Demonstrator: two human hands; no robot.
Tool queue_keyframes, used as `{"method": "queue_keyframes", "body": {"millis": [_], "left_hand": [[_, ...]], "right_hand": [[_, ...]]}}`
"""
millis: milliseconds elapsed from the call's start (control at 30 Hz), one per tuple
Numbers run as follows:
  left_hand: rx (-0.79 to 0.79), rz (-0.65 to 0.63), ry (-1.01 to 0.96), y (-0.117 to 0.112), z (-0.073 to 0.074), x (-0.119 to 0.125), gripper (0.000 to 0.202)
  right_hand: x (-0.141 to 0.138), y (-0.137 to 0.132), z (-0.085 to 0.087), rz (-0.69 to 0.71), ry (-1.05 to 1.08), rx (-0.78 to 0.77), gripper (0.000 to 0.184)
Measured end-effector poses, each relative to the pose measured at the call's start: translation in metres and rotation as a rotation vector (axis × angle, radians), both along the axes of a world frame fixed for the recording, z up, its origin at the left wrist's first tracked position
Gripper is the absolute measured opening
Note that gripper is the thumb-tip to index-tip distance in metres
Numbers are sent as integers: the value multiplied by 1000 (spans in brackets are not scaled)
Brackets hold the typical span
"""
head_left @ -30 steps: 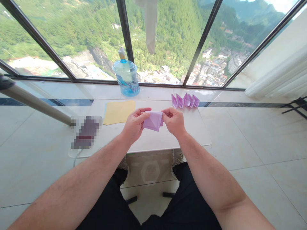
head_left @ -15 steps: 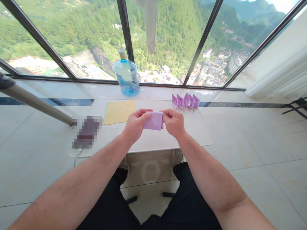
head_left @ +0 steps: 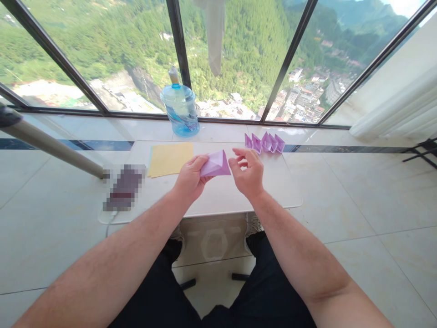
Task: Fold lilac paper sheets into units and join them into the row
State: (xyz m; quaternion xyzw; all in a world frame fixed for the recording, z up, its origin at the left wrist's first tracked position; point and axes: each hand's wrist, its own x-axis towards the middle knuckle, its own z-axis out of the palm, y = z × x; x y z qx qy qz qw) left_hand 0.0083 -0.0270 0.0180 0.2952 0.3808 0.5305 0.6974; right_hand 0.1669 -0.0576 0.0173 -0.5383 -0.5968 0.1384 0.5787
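A folded piece of purple paper [head_left: 215, 165] is held above the low white table, its right end opened into a pointed, triangular shape. My left hand [head_left: 191, 177] grips its left end, thumb on top and fingers beneath. Just right of the paper, my right hand [head_left: 248, 172] is apart from it, fingers loosely curled with gaps between them and nothing in them. Several folded purple paper pieces [head_left: 264, 143] stand in a row at the table's far right edge.
Yellow paper sheets [head_left: 170, 159] lie on the white table [head_left: 218, 200] at the left, near a pixelated dark object [head_left: 124, 187]. A blue water jug [head_left: 180, 111] stands behind by the window. A grey pole [head_left: 54, 143] slants in from the left.
My right hand has let go of the purple paper and its fingers have spread. The paper, still in my left hand, has turned and its right end has opened out.
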Motion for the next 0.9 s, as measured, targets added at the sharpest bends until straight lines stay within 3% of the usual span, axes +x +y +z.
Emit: {"method": "queue_keyframes", "body": {"millis": [100, 233, 533, 767, 900], "left_hand": [[-64, 61, -46, 5, -3, 0, 13], [-59, 96, -59, 7, -6, 2, 12], [-79, 225, -54, 2, -7, 12, 20], [-99, 230, 20, 3, -11, 13, 35], [-124, 298, 20, 4, -9, 14, 43]], "right_hand": [[-9, -7, 0, 82, -278, 134, 15], [-21, -10, -5, 190, -513, 144, 13], [-28, -10, -12, 254, -677, 117, 19], [-34, -16, -10, 232, -862, 103, 20], [-36, -16, -12, 296, -921, 72, 22]]}}
